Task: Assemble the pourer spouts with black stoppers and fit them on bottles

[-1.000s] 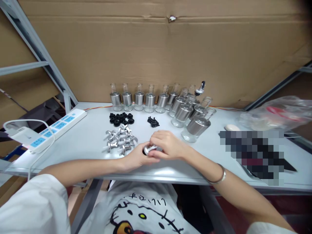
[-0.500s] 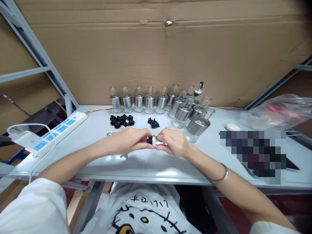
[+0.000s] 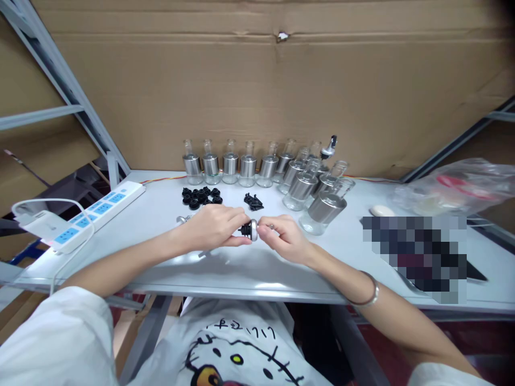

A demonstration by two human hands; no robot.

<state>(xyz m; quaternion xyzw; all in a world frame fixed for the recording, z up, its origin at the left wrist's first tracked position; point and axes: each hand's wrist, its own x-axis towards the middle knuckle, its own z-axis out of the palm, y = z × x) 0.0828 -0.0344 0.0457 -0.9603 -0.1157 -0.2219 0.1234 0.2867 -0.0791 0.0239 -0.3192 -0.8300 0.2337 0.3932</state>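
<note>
Between my hands, above the front half of the table, is a bottle pourer (image 3: 253,230) with a silver collar and a black ribbed stopper. My left hand (image 3: 219,227) grips it at the black stopper end. Fingers of my right hand (image 3: 286,236) are closed on its thin metal spout, which they mostly cover. Behind my hands lie a heap of black stoppers (image 3: 194,204) and a small pile of black pieces (image 3: 253,202). More metal parts (image 3: 183,219) lie partly hidden behind my left hand.
Several glass bottles with steel sleeves (image 3: 248,166) line the back; one at the right carries a pourer (image 3: 330,147). A white power strip (image 3: 100,214) lies at the left. A white oval object (image 3: 382,210), a plastic bag (image 3: 454,187) and a blurred-out item (image 3: 418,252) are at the right.
My right hand has turned and shifted its fingers along the spout, so the silver collar shows more. The left hand still holds the stopper end.
</note>
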